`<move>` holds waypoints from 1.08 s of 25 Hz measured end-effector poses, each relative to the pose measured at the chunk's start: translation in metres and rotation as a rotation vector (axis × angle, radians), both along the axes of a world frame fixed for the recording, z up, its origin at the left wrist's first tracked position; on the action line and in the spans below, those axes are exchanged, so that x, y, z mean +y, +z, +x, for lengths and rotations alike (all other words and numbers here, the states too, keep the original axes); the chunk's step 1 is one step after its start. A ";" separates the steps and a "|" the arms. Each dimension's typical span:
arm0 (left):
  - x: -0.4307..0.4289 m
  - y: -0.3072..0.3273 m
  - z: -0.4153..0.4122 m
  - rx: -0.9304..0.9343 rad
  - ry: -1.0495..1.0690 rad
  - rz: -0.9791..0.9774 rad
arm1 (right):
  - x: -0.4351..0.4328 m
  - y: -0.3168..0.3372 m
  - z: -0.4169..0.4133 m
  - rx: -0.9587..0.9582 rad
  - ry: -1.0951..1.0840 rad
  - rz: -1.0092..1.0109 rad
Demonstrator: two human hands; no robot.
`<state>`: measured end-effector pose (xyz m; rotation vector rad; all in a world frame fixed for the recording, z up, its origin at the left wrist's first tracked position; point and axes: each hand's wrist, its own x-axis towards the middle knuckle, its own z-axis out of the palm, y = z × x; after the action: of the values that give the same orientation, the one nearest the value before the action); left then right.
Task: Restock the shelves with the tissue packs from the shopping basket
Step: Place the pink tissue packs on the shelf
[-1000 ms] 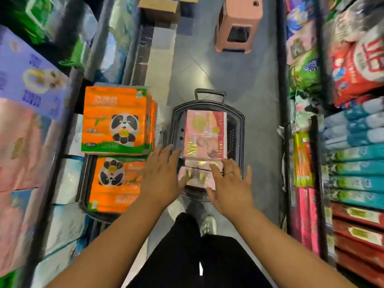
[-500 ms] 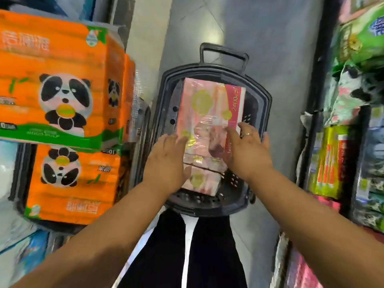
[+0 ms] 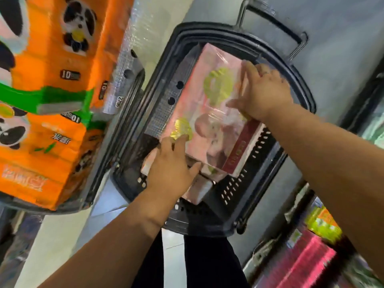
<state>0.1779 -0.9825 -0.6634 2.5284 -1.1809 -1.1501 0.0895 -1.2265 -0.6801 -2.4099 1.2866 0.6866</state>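
A dark plastic shopping basket [image 3: 249, 173] stands on the floor in front of me. On top inside it lies a large pink tissue pack [image 3: 212, 113] with gold marks and a red side strip. A smaller pink pack [image 3: 199, 190] shows under its near end. My left hand [image 3: 170, 169] holds the big pack's near left corner, fingers on top and thumb at the near edge. My right hand [image 3: 264, 92] grips the pack's right edge, thumb spread on the top face.
Orange panda tissue packs [image 3: 52, 59] are stacked in a second dark basket [image 3: 101, 161] close on the left. The basket's handle [image 3: 274, 19] sticks out at its far end. Blurred shelf goods [image 3: 311, 256] line the right side. My dark trousers [image 3: 197, 262] are below the basket.
My view has dropped closer and tilted. Both hands moved from above the pack onto it: the right slid to its far right edge, the left settled on the near left corner.
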 end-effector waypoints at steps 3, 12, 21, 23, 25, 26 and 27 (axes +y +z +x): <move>-0.004 -0.007 -0.016 -0.083 0.039 -0.022 | 0.001 -0.005 -0.003 0.007 0.019 -0.014; 0.006 -0.013 -0.018 -0.053 0.334 -0.110 | 0.054 -0.002 -0.046 0.006 -0.285 0.118; 0.009 -0.019 -0.045 0.260 1.150 -0.002 | 0.065 -0.009 -0.053 -0.099 -0.327 0.301; 0.014 -0.019 -0.042 0.251 1.131 -0.027 | 0.066 -0.002 -0.050 -0.096 -0.350 0.332; 0.021 -0.009 -0.036 0.234 1.113 -0.113 | 0.069 0.012 -0.051 -0.132 -0.365 0.355; 0.026 -0.002 -0.033 0.229 1.102 -0.133 | 0.073 0.021 -0.054 -0.147 -0.381 0.363; 0.031 0.010 -0.031 0.224 1.094 -0.139 | 0.079 0.032 -0.056 -0.158 -0.397 0.370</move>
<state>0.1465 -0.9517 -0.6537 2.2461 0.2197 -0.9154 0.0334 -1.1479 -0.6483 -1.8079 1.3762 0.5482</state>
